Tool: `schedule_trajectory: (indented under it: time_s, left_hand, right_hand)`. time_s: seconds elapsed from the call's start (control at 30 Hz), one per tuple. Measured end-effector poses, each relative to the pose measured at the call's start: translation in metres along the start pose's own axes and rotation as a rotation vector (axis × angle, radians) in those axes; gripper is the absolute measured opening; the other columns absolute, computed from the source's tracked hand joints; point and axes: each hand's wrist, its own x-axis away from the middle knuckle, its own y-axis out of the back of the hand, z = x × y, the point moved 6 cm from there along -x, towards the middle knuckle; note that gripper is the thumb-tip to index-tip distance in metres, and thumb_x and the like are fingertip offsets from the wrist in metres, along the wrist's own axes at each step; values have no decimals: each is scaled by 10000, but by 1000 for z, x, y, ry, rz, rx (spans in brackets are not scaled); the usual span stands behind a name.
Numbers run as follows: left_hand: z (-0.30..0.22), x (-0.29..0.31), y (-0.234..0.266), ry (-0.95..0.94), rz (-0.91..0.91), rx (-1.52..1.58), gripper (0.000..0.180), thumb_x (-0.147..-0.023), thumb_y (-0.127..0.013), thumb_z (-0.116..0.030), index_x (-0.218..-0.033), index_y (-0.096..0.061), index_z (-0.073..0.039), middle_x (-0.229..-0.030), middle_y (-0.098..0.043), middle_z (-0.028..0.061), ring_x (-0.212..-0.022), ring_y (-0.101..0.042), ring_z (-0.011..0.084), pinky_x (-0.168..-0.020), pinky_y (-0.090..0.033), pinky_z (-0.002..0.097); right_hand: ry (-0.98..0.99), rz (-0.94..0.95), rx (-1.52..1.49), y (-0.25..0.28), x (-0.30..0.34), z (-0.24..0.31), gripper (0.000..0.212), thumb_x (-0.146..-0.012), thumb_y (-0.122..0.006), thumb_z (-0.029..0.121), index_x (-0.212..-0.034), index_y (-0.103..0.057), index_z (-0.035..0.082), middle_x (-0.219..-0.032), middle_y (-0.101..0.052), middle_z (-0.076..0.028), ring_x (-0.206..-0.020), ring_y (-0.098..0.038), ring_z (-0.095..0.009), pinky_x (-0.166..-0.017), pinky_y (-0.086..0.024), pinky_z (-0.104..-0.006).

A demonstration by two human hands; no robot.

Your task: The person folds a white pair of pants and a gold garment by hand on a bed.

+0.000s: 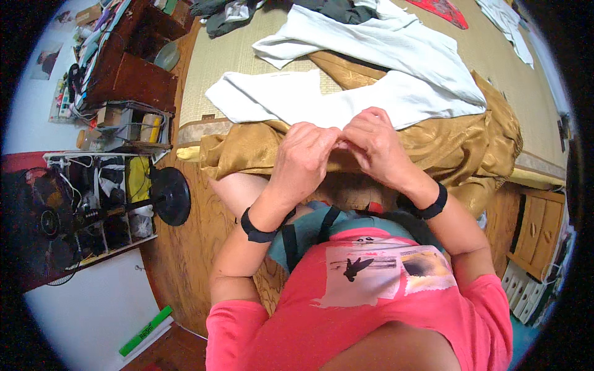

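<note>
My left hand (301,153) and my right hand (376,147) meet fingertip to fingertip in front of me, both closed in a pinch. Whatever lies between the fingers is too small or too hidden to make out. Just beyond them a white garment (352,102), with two long parts like trouser legs, is spread with its ends toward the left. Under it a shiny gold cloth (458,145) lies in folds, draping over the near edge of the mat and onto my lap. Each wrist wears a black band.
A woven mat (216,55) covers the raised bed, with dark clothes (226,21) and a red item (442,9) at its far side. Left stand a black fan (170,196), a shelf rack (117,185) and a brown cabinet (133,80). A wooden drawer unit (537,232) is at right.
</note>
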Motion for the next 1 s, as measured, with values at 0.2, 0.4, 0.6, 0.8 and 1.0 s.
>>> schedule_trajectory:
  time_s: [0.2,0.4,0.6,0.8,1.0]
  left_hand:
    - [35,26,16,171,197,-132,278,-791,-694,-8,-1061,-669,-65,-1059,-649,108,-1003,-605,335,-875,-468,421]
    - [91,40,83,233,318,-424,214,-737,-673,29,-932,-692,-58,-926,-687,130,-904,-619,345,-838,-463,438]
    - [92,-47,116,55,194,-472,176,-732,-693,12,-888,-679,-70,-872,-648,88,-929,-594,294,-867,-419,392]
    - [175,-90,18,346,230,64,178,-842,-725,-41,-1003,-650,-39,-863,-656,69,-822,-609,144,-750,-497,287]
    - [197,-90,-51,449,415,253,160,-820,-764,-9,-908,-630,-12,-969,-678,40,-929,-611,132,-857,-501,288]
  right_hand:
    - [-41,-2,39,4,12,-33,81,-772,-706,44,-824,-644,49,-776,-628,-103,-807,-604,-310,-795,-451,-432]
    - [-66,45,-14,-6,30,-55,102,-772,-715,41,-814,-622,35,-776,-616,-117,-800,-598,-318,-714,-459,-431]
    - [-79,20,-94,-10,36,-68,116,-789,-729,76,-836,-629,42,-800,-618,-103,-832,-596,-317,-728,-466,-423]
    - [-40,-31,-126,-15,42,-74,112,-802,-728,92,-858,-634,71,-861,-638,-68,-884,-593,-299,-762,-458,-422]
    - [-53,-42,-141,-15,46,-76,125,-792,-717,89,-877,-628,70,-870,-628,-73,-908,-580,-297,-800,-452,-412]
